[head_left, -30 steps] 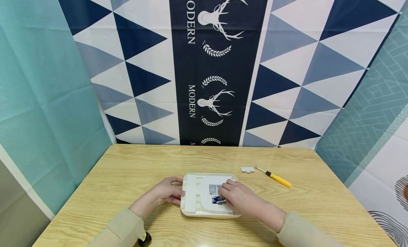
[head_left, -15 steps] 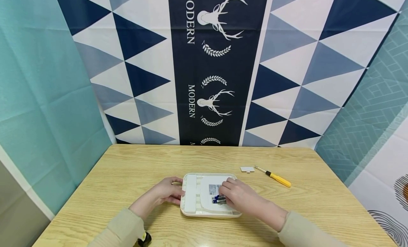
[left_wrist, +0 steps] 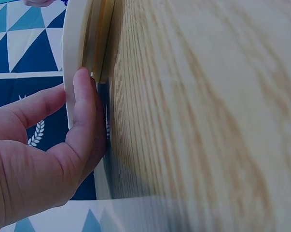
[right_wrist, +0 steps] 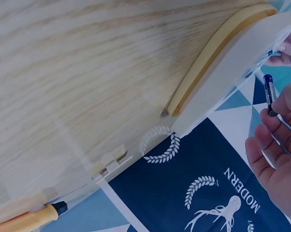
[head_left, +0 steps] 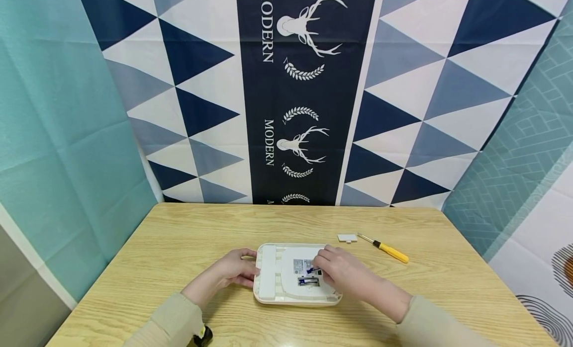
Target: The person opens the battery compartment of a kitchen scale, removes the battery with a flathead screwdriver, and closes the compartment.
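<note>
A white, rounded rectangular device lies underside up on the table, its small battery compartment uncovered below a printed label. My left hand grips its left edge; the left wrist view shows thumb and finger on either side of the rim. Above the compartment, my right hand pinches a small dark-blue battery by one end between thumb and fingertip. Another blue and silver battery lies in the compartment. In the head view the right fingers partly cover the held battery.
Behind and right of the device lie a small white battery cover and a yellow-handled screwdriver. A black object sits by the left sleeve at the front. Patterned cloth hangs beyond the table's back edge.
My right hand has lifted the battery up out of the compartment and drawn slightly right, uncovering the compartment and the battery in it. My left hand has stayed on the device's edge.
</note>
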Action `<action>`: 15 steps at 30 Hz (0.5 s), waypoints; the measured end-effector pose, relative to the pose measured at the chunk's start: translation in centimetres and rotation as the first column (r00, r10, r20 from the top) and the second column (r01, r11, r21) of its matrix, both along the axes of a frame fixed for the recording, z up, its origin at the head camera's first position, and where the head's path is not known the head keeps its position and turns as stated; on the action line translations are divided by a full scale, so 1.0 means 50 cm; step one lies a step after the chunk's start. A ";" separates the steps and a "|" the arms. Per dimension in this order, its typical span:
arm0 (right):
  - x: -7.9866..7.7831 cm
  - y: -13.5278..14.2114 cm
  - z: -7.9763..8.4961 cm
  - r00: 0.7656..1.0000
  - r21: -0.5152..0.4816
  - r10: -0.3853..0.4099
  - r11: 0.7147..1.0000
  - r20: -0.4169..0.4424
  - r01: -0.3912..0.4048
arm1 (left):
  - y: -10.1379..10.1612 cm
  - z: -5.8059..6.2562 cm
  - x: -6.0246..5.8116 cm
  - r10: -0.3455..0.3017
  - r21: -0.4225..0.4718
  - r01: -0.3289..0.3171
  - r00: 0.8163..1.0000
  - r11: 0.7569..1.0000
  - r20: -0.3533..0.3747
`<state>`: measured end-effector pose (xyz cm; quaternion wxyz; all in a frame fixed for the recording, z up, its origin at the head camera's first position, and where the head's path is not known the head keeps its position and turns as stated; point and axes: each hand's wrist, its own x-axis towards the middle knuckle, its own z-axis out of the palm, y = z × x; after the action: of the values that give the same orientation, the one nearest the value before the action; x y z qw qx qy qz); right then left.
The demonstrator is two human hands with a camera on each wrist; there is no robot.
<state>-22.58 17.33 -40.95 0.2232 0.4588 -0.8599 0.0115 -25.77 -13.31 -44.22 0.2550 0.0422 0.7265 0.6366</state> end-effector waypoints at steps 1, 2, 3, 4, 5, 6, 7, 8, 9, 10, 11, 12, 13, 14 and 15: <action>0.000 0.002 0.001 1.000 -0.003 -0.002 1.000 0.008 0.002 | 0.000 0.000 0.000 0.001 -0.001 -0.001 1.000 1.000 0.001; -0.001 0.004 0.002 1.000 -0.005 -0.003 1.000 0.009 0.003 | 0.000 0.000 0.000 0.002 -0.002 -0.002 1.000 1.000 0.001; -0.002 0.007 0.002 1.000 -0.007 -0.005 1.000 0.010 0.005 | 0.000 0.000 0.000 0.002 -0.003 -0.002 1.000 1.000 0.001; -0.003 0.009 0.003 1.000 -0.011 -0.004 1.000 0.011 0.004 | 0.000 0.000 0.000 0.002 -0.003 -0.002 1.000 1.000 0.001; -0.004 0.011 0.004 1.000 -0.018 -0.002 1.000 0.008 0.002 | 0.000 0.000 0.000 0.003 -0.003 -0.003 1.000 1.000 0.001; -0.005 0.013 0.004 1.000 -0.021 -0.002 1.000 0.006 0.002 | 0.000 0.000 0.000 0.003 -0.004 -0.003 1.000 1.000 0.000; -0.007 0.016 0.004 1.000 -0.023 -0.002 1.000 0.002 0.002 | 0.000 0.000 0.000 0.003 -0.004 -0.003 1.000 1.000 0.001; -0.008 0.018 0.004 1.000 -0.026 -0.002 1.000 -0.002 0.002 | 0.000 0.000 0.000 0.004 -0.004 -0.004 1.000 1.000 0.002; -0.009 0.021 0.005 1.000 -0.030 0.000 1.000 -0.002 0.000 | 0.000 0.001 0.000 0.004 -0.005 -0.004 1.000 1.000 0.002; -0.010 0.023 0.005 1.000 -0.034 -0.001 0.999 -0.002 0.001 | 0.001 0.001 0.000 0.005 -0.005 -0.005 1.000 1.000 0.003; -0.011 0.026 0.006 1.000 -0.033 -0.003 0.999 -0.003 0.003 | 0.001 0.001 0.000 0.005 -0.005 -0.005 1.000 1.000 0.003; -0.011 0.028 0.006 1.000 -0.034 -0.007 0.999 -0.004 0.007 | 0.001 0.002 0.000 0.005 -0.006 -0.005 1.000 1.000 0.004; -0.012 0.031 0.007 1.000 -0.035 -0.009 0.999 -0.008 0.009 | 0.001 0.002 0.001 0.006 -0.006 -0.006 1.000 1.000 0.005; -0.012 0.034 0.008 1.000 -0.036 -0.014 0.999 -0.014 0.013 | 0.001 0.002 0.001 0.007 -0.007 -0.006 1.000 1.000 0.006; -0.013 0.037 0.008 1.000 -0.040 -0.019 0.999 -0.018 0.018 | 0.002 0.003 0.001 0.008 -0.007 -0.008 1.000 1.000 0.006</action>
<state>-23.22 19.17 -40.56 0.2402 0.4465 -0.8617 0.0222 -25.71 -13.22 -44.08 0.2550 0.0367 0.7280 0.6354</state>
